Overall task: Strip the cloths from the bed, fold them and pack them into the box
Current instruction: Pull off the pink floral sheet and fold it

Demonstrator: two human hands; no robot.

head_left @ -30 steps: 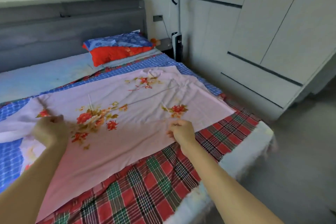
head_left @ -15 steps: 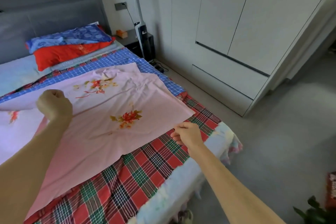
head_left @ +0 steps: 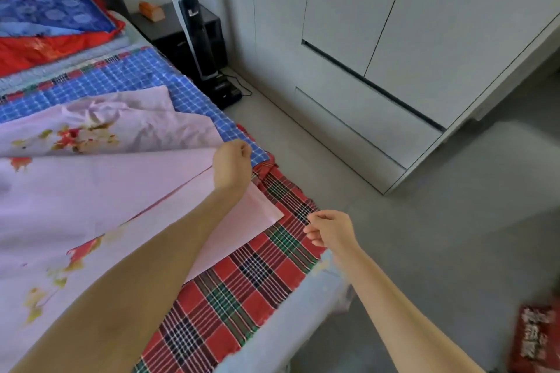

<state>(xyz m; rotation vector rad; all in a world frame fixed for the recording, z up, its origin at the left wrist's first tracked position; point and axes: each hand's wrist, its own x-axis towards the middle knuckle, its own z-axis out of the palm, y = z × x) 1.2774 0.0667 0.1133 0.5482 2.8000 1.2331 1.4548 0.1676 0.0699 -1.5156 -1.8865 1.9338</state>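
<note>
While the left hand (head_left: 231,160) grips the pink cloth's (head_left: 91,197) edge in a closed fist, it holds that edge doubled over near the right side of the bed (head_left: 303,327), apparently to fold the cloth in half. The pink cloth lies on a plaid cloth (head_left: 242,281), beside a blue check cloth (head_left: 136,76). The right hand (head_left: 330,230) hovers with fingers curled just beside the pink corner, likely ready to align it; whether it pinches anything I cannot tell.

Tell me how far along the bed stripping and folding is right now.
Nothing looks finished. In hand: the left hand grips the pink floral cloth, part folded over; the right hand is beside its corner. Left: the blue checked cloth and red plaid cloth lie spread on the bed.
</note>
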